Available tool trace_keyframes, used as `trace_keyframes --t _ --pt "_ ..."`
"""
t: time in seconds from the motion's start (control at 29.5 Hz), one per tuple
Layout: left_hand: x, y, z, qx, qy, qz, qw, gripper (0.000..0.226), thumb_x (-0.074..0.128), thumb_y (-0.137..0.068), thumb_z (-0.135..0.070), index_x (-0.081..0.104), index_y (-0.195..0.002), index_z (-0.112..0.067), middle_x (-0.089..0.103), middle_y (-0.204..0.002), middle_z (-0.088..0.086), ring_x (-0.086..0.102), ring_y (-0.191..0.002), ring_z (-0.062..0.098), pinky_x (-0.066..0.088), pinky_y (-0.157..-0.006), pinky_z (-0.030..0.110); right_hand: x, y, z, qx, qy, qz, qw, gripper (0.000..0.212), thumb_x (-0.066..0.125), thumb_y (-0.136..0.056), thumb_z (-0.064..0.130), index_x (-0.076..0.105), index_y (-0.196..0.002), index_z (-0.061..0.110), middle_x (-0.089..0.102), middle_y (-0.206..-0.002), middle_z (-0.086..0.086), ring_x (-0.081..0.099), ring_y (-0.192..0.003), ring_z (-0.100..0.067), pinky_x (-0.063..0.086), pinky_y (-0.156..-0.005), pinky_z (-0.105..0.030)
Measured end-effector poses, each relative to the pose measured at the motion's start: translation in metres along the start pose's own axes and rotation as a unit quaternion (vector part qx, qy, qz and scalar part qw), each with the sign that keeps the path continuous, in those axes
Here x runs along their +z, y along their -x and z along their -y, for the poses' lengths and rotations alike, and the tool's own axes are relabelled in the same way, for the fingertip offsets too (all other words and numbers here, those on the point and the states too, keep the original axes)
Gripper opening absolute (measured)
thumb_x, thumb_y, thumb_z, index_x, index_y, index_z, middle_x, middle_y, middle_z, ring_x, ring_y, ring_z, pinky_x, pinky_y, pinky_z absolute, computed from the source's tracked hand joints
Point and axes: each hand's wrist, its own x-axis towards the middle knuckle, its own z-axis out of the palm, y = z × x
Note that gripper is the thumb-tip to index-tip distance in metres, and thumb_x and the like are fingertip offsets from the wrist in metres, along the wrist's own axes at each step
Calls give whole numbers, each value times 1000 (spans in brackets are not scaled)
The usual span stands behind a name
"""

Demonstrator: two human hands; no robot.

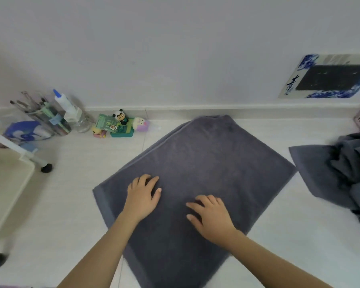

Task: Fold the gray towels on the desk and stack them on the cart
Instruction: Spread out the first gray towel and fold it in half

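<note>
Head view: we press our left hand [142,196] and right hand [211,217] flat, grips released, on the folded towel [206,163] spread mid-surface [289,235]; crumpled towels [345,175] lie right, cart [6,183] left.

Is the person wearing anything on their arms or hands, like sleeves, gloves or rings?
No. The left hand and the right hand are bare, with no gloves, and I see no rings or watch. Both forearms are bare too, with no sleeves as far as the picture shows. The fingernails look short and unpainted.
</note>
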Motion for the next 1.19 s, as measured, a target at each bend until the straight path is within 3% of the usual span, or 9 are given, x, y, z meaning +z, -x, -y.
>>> trace_keyframes --t 0.1,0.17,0.31,0.48,0.61,0.71,0.81,0.95,1.19 --pt "8 17 21 5 -19 48 999 64 15 -91 -59 17 -150 -35 11 -158 1 9 -144 25 8 -117 44 20 26 9 60 47 99 992 63 8 -89 69 55 -123 44 62 -126 6 63 -109 -22 48 -95 -41" --pt "7 31 32 29 -24 52 998 66 14 -89 -60 19 -150 -36 15 -157 0 14 -142 24 13 -115 42 18 34 7 98 77 130 984 66 6 -85 74 38 -135 46 50 -140 4 52 -125 -26 25 -105 -46" --pt "11 57 35 101 82 74 989 58 31 -94 -59 35 -145 -31 26 -153 -7 19 -138 17 20 -113 32 2 42 -19 176 75 111 975 61 19 -85 70 9 -143 55 -2 -160 2 -4 -146 -27 -9 -114 -49" --pt "18 96 28 220 168 118 954 45 47 -94 -49 49 -134 -30 28 -138 -21 19 -132 0 18 -113 22 -14 63 -18 267 58 29 962 48 52 -92 41 38 -138 49 19 -154 -3 16 -139 -30 12 -113 -45" --pt "26 110 39 284 138 86 945 53 47 -74 -70 66 -103 -31 42 -105 -18 37 -104 1 30 -97 21 9 96 26 164 -106 -87 977 25 66 -86 30 69 -111 32 55 -109 3 48 -105 -20 42 -96 -35" --pt "33 116 47 302 128 109 938 64 53 -60 -82 65 -104 -37 39 -105 -23 34 -104 -1 26 -98 19 31 119 63 143 -178 -19 973 32 61 -82 52 68 -109 37 54 -107 15 46 -105 -6 32 -94 -14" --pt "38 119 50 297 134 103 940 49 71 -63 -64 66 -103 -38 35 -108 -28 32 -106 2 24 -99 19 52 133 84 147 -175 -36 973 58 47 -63 75 68 -106 42 42 -114 18 35 -110 -4 21 -94 -17" --pt "42 120 43 274 135 70 950 32 77 -70 -45 67 -98 -34 34 -103 -26 33 -105 7 20 -95 22 68 138 92 173 -160 -71 969 38 67 -71 55 66 -106 42 38 -122 16 25 -116 -4 10 -96 -20" --pt "46 119 38 245 156 45 956 14 75 -75 -40 71 -85 -32 36 -97 -26 34 -102 7 17 -88 20 76 138 97 195 -171 -120 958 30 76 -70 44 69 -98 38 44 -112 18 34 -111 -9 16 -95 -24"
